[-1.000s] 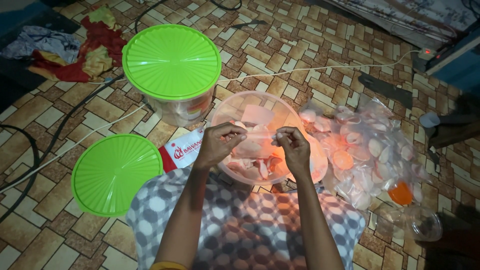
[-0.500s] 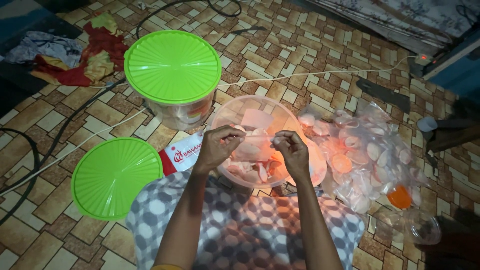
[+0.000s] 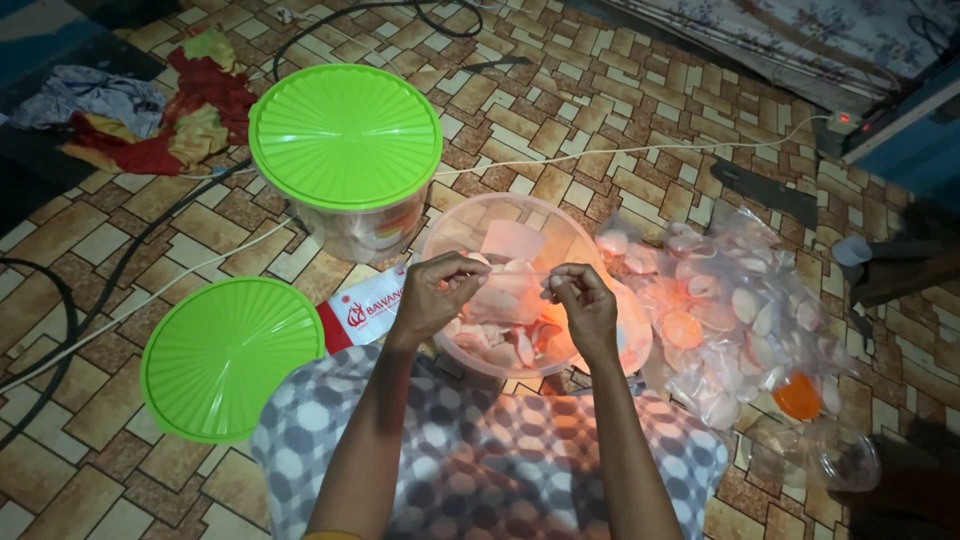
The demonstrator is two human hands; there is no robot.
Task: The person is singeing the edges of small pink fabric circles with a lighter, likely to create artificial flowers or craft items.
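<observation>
at the centre of the frame, the left hand (image 3: pixel 437 296) and right hand (image 3: pixel 585 308) were raised over a clear plastic tub (image 3: pixel 455 235), fingertips pinched narrow on the two ends of a thin clear plastic wrapper (image 3: pixel 512 272) stretched between them. whether anything lay inside the wrapper could not be told. the tub sat just above the person's lap, which was covered by a grey-and-white checked cloth (image 3: pixel 480 460), and held pale pink and orange crackers (image 3: pixel 510 335). to the right of the tub, touching its rim, lay a heap of clear bags of crackers (image 3: pixel 735 315) in the same pale and orange tones. at lower right lay a crumpled clear bag (image 3: pixel 815 455). at upper left stood a second clear tub closed by a round green lid (image 3: pixel 345 135); a loose green lid (image 3: pixel 232 355) lay flat at lower left, and a red-and-white packet (image 3: pixel 362 308) lay between that lid and the open tub. the patterned tile floor (image 3: pixel 600 110) carried cables (image 3: pixel 130 270) on the left side and a bundle of coloured clothes (image 3: pixel 150 115) at far upper left.
</observation>
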